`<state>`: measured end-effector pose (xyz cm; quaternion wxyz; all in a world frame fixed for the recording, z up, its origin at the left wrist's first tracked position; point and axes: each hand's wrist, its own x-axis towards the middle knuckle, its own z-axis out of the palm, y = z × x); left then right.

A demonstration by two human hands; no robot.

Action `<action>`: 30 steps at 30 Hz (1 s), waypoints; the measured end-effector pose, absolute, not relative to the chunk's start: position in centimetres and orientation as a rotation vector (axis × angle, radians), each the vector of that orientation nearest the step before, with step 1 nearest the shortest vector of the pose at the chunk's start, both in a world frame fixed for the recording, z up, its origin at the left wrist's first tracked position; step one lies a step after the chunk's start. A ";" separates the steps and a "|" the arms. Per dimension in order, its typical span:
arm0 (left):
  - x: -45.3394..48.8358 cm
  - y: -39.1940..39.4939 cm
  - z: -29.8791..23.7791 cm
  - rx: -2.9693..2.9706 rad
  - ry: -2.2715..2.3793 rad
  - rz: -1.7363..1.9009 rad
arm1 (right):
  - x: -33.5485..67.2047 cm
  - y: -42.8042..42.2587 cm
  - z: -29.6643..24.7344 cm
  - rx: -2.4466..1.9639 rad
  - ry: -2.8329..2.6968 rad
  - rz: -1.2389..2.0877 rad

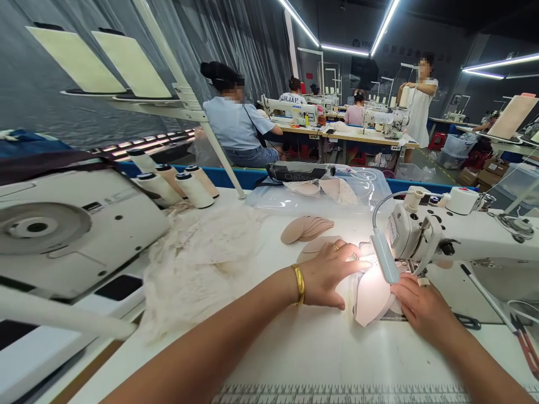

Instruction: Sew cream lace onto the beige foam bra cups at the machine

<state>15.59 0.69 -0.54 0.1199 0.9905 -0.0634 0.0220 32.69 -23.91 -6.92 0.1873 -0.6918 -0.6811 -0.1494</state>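
A pale pink moulded bra cup (371, 297) lies on the sewing machine (421, 230) bed, close to the presser foot. At its right edge, my right hand (423, 306) grips the cup with bent fingers, the thumb mostly hidden. My left hand (326, 272) rests flat to the left of the cup with thumb and fingers spread, its fingertips on pale fabric under the lamp (385, 258). Glare washes out the fabric there. Just beyond the left hand, several beige oval pads (305, 229) lie fanned out, with another oval pad (318, 245) partly beneath the fingers.
Left of my arm is a heap of cream lace (197, 252). Thread cones (193, 189) stand behind it. A clear plastic bin (269, 199) holds more cups at the back. Red-handled scissors (526, 342) lie at right; a ruler strip (357, 393) runs along the front. Other people sit beyond.
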 end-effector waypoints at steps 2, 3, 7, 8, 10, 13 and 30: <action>15.7 0.6 -0.8 2.912 -0.190 0.069 | 32.7 -24.0 -6.9 -1.943 -1.923 -0.400; 15.7 0.6 -0.9 2.920 -0.191 0.065 | 32.7 -24.0 -6.9 -1.941 -1.923 -0.393; 15.9 0.2 -0.9 2.950 -0.220 0.076 | 32.6 -23.9 -6.8 -1.934 -1.900 -0.394; 16.0 -0.1 -0.8 2.960 -0.241 0.097 | 32.6 -23.9 -6.8 -1.933 -1.895 -0.390; 16.0 -0.8 -0.7 2.978 -0.319 0.133 | 32.6 -23.8 -6.6 -1.927 -1.894 -0.371; 16.0 -1.8 -0.3 2.991 -0.426 0.149 | 32.7 -23.8 -6.5 -1.920 -1.892 -0.355; 16.3 -0.9 -0.2 2.886 -0.298 0.128 | 33.0 -23.9 -6.9 -1.922 -1.895 -0.325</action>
